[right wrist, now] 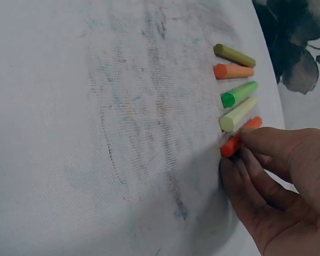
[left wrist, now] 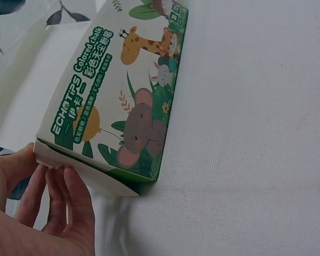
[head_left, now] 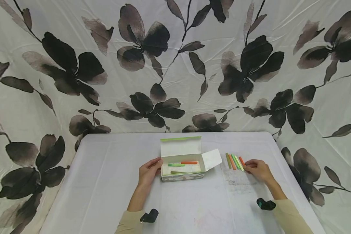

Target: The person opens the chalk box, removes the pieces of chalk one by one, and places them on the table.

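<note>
A chalk box (head_left: 182, 177) printed with cartoon animals stands with its lid raised and its right flap folded out. My left hand (head_left: 148, 173) pinches the box's left end between thumb and fingers. Inside lie a green chalk (head_left: 176, 165), an orange chalk (head_left: 188, 162) and an olive chalk (head_left: 177, 172). Right of the box, several chalks form a row: olive (right wrist: 234, 55), orange (right wrist: 234, 71), green (right wrist: 239, 94), pale yellow-green (right wrist: 238, 113) and red-orange (right wrist: 232, 145). At the near end of that row, my right hand (head_left: 259, 170) pinches the red-orange chalk, which touches the table.
A white cloth covers the table (head_left: 111, 182). Dusty chalk smudges (right wrist: 160, 106) mark it near the row. Behind the table's back edge hangs a floral curtain (head_left: 175, 65).
</note>
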Tool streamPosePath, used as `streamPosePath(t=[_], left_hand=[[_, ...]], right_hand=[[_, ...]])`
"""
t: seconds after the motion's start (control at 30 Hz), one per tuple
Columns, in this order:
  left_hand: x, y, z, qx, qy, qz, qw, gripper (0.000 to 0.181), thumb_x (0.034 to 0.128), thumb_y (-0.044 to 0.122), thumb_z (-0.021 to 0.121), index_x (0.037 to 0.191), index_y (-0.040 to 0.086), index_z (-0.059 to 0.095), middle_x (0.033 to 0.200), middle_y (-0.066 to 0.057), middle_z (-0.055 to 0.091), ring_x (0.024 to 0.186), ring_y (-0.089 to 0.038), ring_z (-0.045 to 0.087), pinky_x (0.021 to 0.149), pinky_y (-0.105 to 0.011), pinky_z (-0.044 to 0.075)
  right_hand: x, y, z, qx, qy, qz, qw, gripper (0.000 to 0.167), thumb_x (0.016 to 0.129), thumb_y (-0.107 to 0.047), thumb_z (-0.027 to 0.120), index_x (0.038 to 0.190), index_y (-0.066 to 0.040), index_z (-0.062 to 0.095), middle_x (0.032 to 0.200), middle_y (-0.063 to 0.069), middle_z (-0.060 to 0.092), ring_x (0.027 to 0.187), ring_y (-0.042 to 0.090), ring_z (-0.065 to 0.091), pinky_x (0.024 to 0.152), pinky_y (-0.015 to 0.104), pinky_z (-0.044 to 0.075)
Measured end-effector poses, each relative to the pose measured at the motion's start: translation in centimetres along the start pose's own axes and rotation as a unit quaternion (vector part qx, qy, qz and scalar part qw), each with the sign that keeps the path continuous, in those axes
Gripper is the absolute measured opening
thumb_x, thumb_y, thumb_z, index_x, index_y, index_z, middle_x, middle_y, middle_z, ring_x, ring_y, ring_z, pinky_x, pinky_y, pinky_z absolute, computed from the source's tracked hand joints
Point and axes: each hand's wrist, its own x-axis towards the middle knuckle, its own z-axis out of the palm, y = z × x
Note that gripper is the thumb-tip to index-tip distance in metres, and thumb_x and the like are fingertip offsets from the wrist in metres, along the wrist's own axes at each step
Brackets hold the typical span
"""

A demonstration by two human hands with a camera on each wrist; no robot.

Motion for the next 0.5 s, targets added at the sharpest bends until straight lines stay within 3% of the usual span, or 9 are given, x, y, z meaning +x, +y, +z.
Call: streamPosePath(t=[0.27,0.5], left_hand=[[0.1,-0.1,0.1,-0.002,0.005,-0.006,1.0,0.038,0.0918,0.018,0.079,0.123,-0.002,0.071,0.107,-0.009,0.076,0.088,-0.022,0.069,0.068,-0.022,0.056],[0.0,0.1,-0.1,-0.004,-0.002,-0.003,1.0,0.041,0.092,0.019,0.08,0.125,-0.004,0.07,0.108,-0.009,0.076,0.087,-0.019,0.069,0.067,-0.021,0.055]], right_hand=[[0.4,-1.5,-0.4,-0.035,0.017,-0.022,0.999,0.026,0.1,-0.015,0.068,0.109,0.009,0.07,0.093,0.016,0.073,0.084,0.026,0.067,0.07,0.035,0.053],[1.1,-3.9,-1.1,-0.011,0.026,-0.054,0.9981,0.025,0.101,-0.014,0.067,0.109,0.009,0.069,0.096,0.019,0.073,0.088,0.033,0.07,0.07,0.032,0.055]])
